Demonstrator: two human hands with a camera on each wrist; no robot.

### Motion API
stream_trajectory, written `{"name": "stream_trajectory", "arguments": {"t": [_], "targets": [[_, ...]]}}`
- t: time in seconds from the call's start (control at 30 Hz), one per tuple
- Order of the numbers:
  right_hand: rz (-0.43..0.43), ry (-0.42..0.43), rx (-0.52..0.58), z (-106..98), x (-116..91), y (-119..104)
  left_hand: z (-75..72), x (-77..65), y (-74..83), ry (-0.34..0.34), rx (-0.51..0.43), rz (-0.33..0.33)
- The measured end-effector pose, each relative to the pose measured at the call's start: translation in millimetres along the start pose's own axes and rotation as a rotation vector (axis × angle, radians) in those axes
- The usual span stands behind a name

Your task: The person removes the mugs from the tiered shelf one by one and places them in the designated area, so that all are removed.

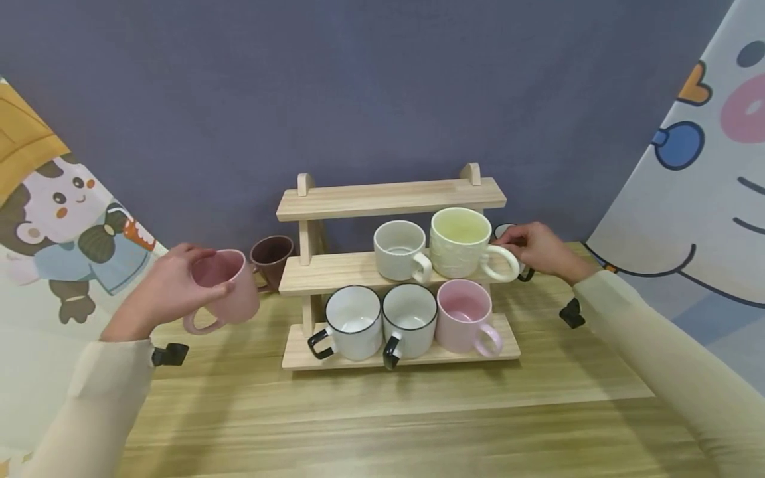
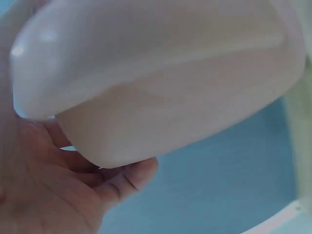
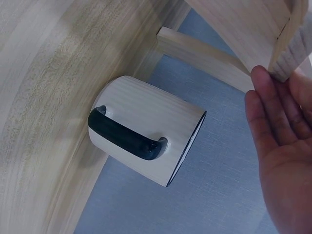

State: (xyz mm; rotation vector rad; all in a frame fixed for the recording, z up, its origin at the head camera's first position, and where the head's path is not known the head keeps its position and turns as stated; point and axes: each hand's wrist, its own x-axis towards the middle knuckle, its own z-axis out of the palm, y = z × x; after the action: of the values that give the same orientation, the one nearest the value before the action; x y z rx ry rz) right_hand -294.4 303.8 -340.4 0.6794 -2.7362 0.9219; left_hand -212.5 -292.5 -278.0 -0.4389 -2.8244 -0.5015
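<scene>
At far L, gripping pink mug [image 1: 237, 302] w/ left hand [image 1: 164, 289], thumb & fingers across the mouth, handle toward lower L, well apart from wooden rack [image 1: 388, 198]. Prob. glazed ceramic, so likely stiff, mod. heavy, a bit slippery & apt to chip if knocked; best taken by looped handle or round the body w/ full palm (rim hold: less secure, at a guess). Smooth, rounded sides, w/ glossy highlight in left-wrist view. Farther back & just R, brown mug [image 1: 271, 261] on streaked, wood-look tabletop [image 1: 358, 418]. Then the rack itself: three tiers of pale, flat planks; likely light & rigid, best steadied by a plank end. On bottom tier, L to R: black-rimmed white mug [image 1: 356, 335], near twin [image 1: 418, 340], lilac-pink mug [image 1: 455, 330] w/ rounded loop handle. On middle tier: off-white mug [image 1: 396, 260], then pale yellow mug [image 1: 453, 251], bigger, w/ raised relief & chunky handle. Just beside that handle, right hand [image 1: 540, 249], seemingly pinching middle tier's R end betw. thumb & fingertips, no mug in grasp. Near rack's R end, upright on tabletop: ribbed white mug [image 3: 153, 114] w/ dark rim & glossy black handle.
</scene>
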Motion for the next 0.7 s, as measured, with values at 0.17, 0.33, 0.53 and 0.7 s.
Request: {"name": "stream_trajectory", "arguments": {"t": [0.17,0.33,0.53,0.7], "targets": [[0.012,-0.005,-0.001,0.0,-0.8,-0.2,36.5,0.9,-13.0,0.007,-0.031,0.043],[0.023,-0.012,0.002,0.0,-1.0,-0.4,61.7,4.8,-17.9,0.040,-0.022,0.104],[0.013,-0.002,0.006,-0.4,-0.5,-0.8,77.8,7.4,-20.7,-0.004,-0.074,0.088],[0.021,-0.004,0.010,-2.0,-1.0,-2.0,86.3,7.6,-22.3,-0.011,-0.094,0.083]]}}
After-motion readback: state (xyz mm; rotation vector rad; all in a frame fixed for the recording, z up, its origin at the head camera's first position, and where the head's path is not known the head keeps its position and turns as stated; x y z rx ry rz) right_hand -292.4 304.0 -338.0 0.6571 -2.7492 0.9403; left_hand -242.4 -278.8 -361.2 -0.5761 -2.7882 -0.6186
